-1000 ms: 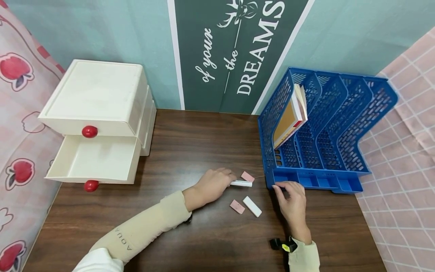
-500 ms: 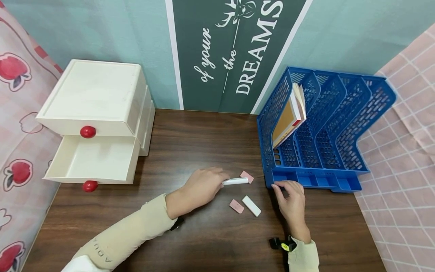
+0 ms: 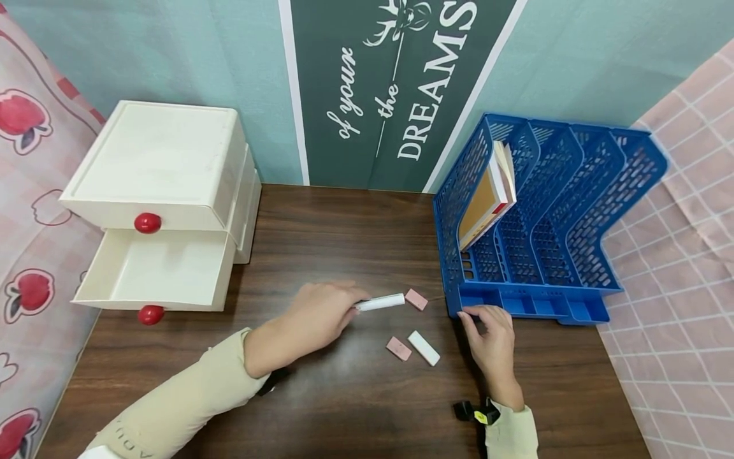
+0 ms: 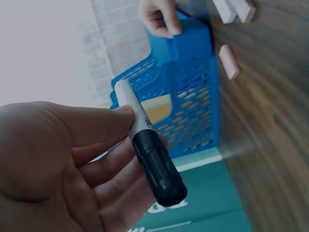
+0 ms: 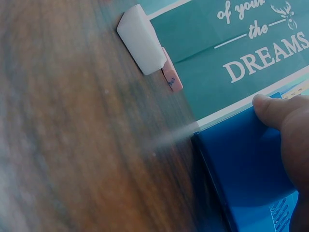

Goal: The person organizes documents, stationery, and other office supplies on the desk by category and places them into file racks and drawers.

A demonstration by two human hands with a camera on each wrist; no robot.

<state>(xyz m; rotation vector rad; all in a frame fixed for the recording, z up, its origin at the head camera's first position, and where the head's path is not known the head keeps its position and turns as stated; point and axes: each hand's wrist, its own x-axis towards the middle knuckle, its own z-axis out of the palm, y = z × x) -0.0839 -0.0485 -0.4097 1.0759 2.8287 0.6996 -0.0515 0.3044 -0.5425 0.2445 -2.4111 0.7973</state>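
My left hand (image 3: 306,322) pinches a marker (image 3: 381,302) between thumb and fingers, above the table left of the erasers. The left wrist view shows the marker's white barrel and black cap (image 4: 161,176). My right hand (image 3: 492,347) grips the front left corner of a blue file rack (image 3: 453,299); in the right wrist view the thumb (image 5: 273,112) lies on its edge. Between the hands lie a pink eraser (image 3: 416,299), another pink eraser (image 3: 399,349) and a white eraser (image 3: 424,348).
A white drawer unit (image 3: 155,153) with red knobs stands at the left, its middle drawer (image 3: 172,274) pulled out with nothing visible inside. A book (image 3: 487,197) leans in the rack's leftmost slot. Patterned cloths hang on the left, back and right.
My left hand has moved left with the marker, away from the upper pink eraser. The right hand stays at the rack's corner.
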